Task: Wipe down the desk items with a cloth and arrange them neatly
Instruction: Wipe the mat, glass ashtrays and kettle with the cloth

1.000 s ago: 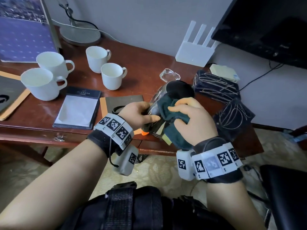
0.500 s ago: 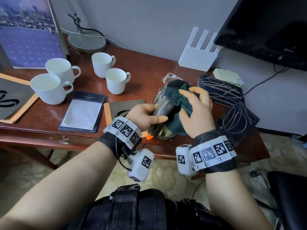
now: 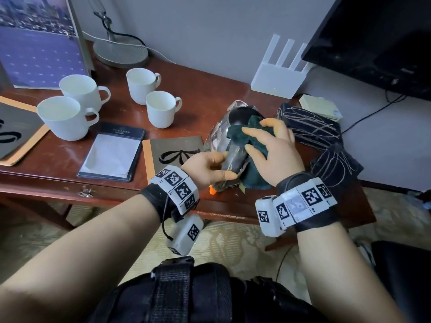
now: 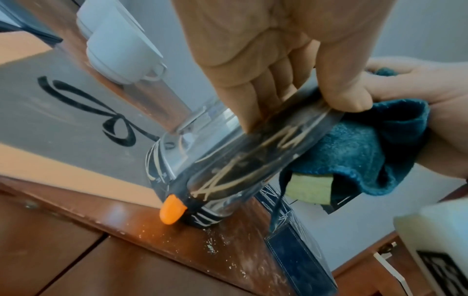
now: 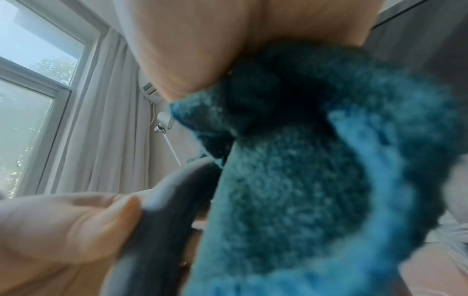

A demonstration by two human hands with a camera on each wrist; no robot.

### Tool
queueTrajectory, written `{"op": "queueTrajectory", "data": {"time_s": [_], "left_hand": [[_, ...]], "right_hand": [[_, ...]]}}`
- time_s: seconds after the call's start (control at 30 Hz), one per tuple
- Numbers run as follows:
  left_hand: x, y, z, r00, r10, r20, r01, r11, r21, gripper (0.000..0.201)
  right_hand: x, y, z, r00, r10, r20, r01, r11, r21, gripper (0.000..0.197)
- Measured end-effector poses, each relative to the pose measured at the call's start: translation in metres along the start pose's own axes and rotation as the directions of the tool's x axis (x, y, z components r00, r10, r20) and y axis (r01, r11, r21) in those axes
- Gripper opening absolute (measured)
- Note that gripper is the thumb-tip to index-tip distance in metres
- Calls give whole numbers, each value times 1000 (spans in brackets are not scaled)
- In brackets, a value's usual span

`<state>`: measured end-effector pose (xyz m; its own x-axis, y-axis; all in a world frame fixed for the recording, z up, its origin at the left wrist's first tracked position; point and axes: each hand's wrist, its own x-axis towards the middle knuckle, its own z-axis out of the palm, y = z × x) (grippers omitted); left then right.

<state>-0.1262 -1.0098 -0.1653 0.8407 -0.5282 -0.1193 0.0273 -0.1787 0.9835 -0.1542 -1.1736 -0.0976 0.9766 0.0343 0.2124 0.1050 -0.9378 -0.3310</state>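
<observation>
Compared with the earlier frame, the right hand (image 3: 272, 150) has slid the cloth (image 3: 247, 136) a little higher, toward the dark top of the case (image 3: 233, 157), while the left hand (image 3: 207, 169) has kept its place low on it.

That case is a clear, glossy plastic package with dark contents and thin pale scribble lines; a small orange tab (image 4: 172, 208) sticks out at its lower end. It stands tilted at the front edge of the desk (image 3: 205, 101), in the centre of the frame, with its lower end resting on the wood. The left hand grasps its lower part, thumb on one side and fingers on the other. The right hand presses the bunched teal cloth against the side of the case, with its fingers curled over the fabric.

To wipe well, I think the left hand should hold firmly, because the smooth plastic may slip, and it should turn the case so that every side meets the cloth.

Just right of the case lie two dark pouches (image 3: 307, 127) with the same scribbles. Left of it are a booklet (image 3: 172, 150), a notepad (image 3: 112, 152) and four white cups (image 3: 161, 108).
</observation>
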Motion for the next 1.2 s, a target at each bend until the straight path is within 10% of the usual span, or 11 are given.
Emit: {"op": "queueTrajectory", "data": {"time_s": [0.3,0.5,0.73,0.97,1.2], "left_hand": [[2,-9,-2,999,18,42,-21,998,61,4],[0,-18,-6,995,-53,85,40,987,154,22],[0,-21,-6,996,-40,75,31,992,123,13],[-1,-18,-7,991,-81,108,64,987,148,15],[-2,-17,-7,994,-41,104,30,994,103,27]], "right_hand": [[-23,-5,-3,946,-321,55,325,934,-146,33],[14,-25,-8,980,-197,30,197,930,-309,25],[-27,-28,9,843,-511,169,533,752,-387,28],[1,-7,-10,991,-111,-75,85,954,-287,31],[-50,1,32,954,-299,-37,288,941,-175,40]]}}
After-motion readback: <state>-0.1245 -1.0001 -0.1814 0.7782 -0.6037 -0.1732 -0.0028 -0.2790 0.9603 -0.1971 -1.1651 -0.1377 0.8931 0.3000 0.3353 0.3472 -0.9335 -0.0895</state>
